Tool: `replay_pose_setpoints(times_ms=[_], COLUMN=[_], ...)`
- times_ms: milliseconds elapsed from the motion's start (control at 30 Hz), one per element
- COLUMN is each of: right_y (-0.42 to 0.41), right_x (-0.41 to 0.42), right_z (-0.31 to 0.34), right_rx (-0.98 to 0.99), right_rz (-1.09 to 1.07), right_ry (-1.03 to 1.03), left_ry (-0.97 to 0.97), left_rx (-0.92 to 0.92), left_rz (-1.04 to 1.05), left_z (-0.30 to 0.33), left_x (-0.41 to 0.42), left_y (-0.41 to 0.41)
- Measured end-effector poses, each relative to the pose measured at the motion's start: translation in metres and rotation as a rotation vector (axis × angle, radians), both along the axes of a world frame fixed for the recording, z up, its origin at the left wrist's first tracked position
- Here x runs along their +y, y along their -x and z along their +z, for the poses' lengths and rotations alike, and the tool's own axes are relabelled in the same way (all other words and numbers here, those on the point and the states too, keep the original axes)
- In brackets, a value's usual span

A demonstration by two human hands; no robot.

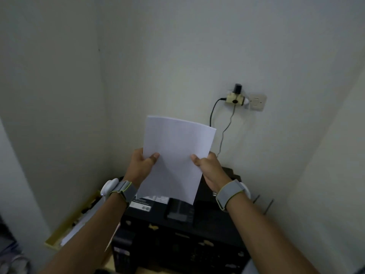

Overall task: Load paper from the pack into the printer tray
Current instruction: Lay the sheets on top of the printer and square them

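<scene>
A thin stack of white paper (176,155) is held upright in front of me, above the black printer (177,234). My left hand (141,167) grips its left edge with the thumb on the front. On the right edge, my right hand (210,171) holds it the same way. The sheets' bottom edge hangs just over the printer's rear top, hiding the rear tray area. Both wrists wear grey bands.
The printer stands in a corner between pale walls. A wall socket with an adapter (236,97) and cables hangs behind it, beside a light switch (256,101). To the left lies an opened yellow-edged paper pack (77,220). Two thin dark rods (268,206) stick up at the right.
</scene>
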State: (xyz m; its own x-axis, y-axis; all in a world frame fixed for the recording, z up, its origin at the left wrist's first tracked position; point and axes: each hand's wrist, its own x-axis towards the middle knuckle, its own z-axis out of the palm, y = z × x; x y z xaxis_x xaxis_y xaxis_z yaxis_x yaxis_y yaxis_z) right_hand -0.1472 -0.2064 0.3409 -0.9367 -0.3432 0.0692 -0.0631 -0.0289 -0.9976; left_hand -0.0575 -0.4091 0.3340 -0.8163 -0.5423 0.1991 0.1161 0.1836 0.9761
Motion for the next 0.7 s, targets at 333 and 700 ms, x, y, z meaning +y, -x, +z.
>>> replay_pose_setpoints(times_ms=[333,700], right_y=[0.027,0.035], right_x=[-0.134,-0.153], right_z=[-0.03,-0.075], right_rx=[-0.075,-0.207], right_rz=[-0.296,-0.372], right_ry=[0.0,0.005], left_ry=[-0.19,-0.213], left_rx=[-0.043,-0.077], left_rz=[-0.15,-0.234], left_z=[-0.046,-0.087], left_x=[-0.123,-0.13], left_y=[0.058,0.07])
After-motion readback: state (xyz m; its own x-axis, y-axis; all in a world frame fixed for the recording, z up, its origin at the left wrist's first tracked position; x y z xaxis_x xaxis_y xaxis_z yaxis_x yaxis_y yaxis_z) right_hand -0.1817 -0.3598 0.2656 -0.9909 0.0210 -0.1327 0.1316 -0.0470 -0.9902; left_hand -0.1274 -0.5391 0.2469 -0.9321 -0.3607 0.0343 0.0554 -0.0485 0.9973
